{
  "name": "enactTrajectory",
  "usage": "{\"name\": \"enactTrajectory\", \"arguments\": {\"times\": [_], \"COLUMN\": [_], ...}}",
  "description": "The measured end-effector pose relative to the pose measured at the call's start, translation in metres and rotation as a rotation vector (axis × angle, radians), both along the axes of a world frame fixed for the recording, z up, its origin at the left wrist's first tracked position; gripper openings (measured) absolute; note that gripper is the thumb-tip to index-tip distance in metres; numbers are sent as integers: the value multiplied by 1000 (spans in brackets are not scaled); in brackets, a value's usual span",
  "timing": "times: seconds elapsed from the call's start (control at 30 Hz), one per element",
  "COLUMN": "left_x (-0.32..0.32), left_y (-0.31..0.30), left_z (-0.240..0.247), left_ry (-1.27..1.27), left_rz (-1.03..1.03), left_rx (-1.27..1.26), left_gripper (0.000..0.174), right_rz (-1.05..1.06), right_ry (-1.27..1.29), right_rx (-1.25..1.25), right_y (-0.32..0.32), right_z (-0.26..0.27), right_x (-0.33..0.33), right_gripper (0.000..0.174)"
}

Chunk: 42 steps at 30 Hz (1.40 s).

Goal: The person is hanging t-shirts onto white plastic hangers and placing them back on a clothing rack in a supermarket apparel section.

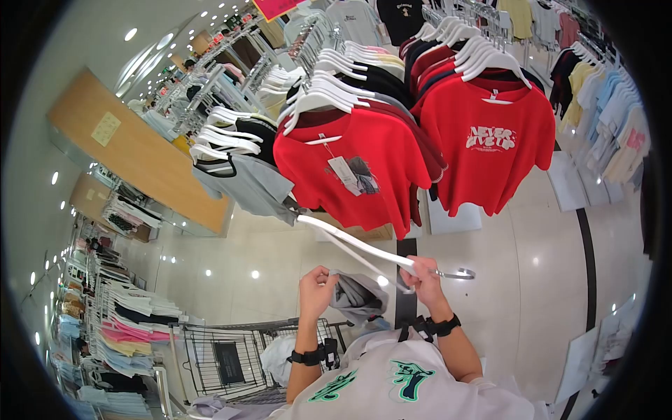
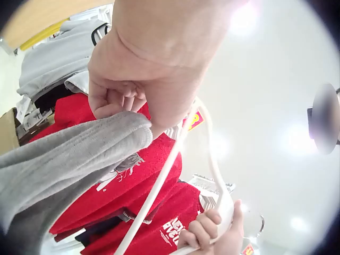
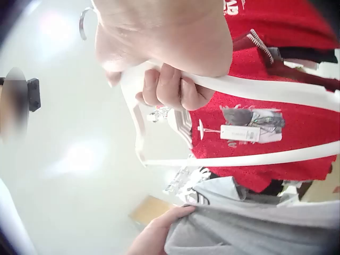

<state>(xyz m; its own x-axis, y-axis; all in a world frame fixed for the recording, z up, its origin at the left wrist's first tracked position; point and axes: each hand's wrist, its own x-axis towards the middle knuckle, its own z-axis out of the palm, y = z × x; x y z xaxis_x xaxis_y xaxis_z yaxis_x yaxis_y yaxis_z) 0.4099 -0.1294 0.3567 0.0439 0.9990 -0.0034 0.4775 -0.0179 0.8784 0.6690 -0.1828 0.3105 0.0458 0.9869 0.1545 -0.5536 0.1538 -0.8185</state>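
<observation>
My left hand (image 1: 317,290) pinches the edge of a grey garment (image 1: 358,302), which hangs bunched below the fingers; in the left wrist view its soft fabric (image 2: 64,159) folds away to the lower left. To the right, my right hand (image 1: 424,280) grips a white clothes hanger (image 1: 350,241) near its neck, fingers curled round it. The metal hook (image 1: 462,274) points right, and the arms stretch out to the upper left. No clothing hangs on this hanger, and the grey garment is apart from it.
Ahead stands a rack with red T-shirts (image 1: 350,161) and a grey T-shirt (image 1: 245,178) on white hangers. A wire shopping cart (image 1: 227,360) holding pale clothing is at the lower left. Folded and hanging clothes (image 1: 126,329) line the far left, beside a wooden panel (image 1: 133,147).
</observation>
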Motion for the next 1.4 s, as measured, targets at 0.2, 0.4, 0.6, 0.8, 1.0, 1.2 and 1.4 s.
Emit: {"name": "enactTrajectory", "arguments": {"times": [0.2, 0.4, 0.6, 0.8, 1.0, 1.2, 1.4], "left_x": [4, 8, -15, -33, -32, -44, -54], "left_y": [-13, -14, -13, -9, -14, -20, -23], "left_z": [-11, -8, 12, 15, 21, 32, 24], "left_ry": [-106, -239, -363, -405, -430, -402, -403], "left_rz": [-92, -122, -40, 45, 37, 65, 97], "left_rx": [-132, -167, -158, -127, -81, -53, -69], "left_gripper": [8, 12, 5, 6, 8, 8, 8], "right_rz": [46, 98, 99, 149, 54, -29, -165], "right_ry": [483, 464, 190, -13, -74, 271, 371], "right_rx": [163, 116, -45, -61, -71, -85, -112], "right_y": [-3, 15, -4, -13, -11, -2, -9], "right_z": [12, -31, -74, -74, -85, -98, -74], "right_x": [-25, -42, -27, -21, -34, -10, 2], "right_gripper": [68, 59, 52, 52, 52, 62, 64]}}
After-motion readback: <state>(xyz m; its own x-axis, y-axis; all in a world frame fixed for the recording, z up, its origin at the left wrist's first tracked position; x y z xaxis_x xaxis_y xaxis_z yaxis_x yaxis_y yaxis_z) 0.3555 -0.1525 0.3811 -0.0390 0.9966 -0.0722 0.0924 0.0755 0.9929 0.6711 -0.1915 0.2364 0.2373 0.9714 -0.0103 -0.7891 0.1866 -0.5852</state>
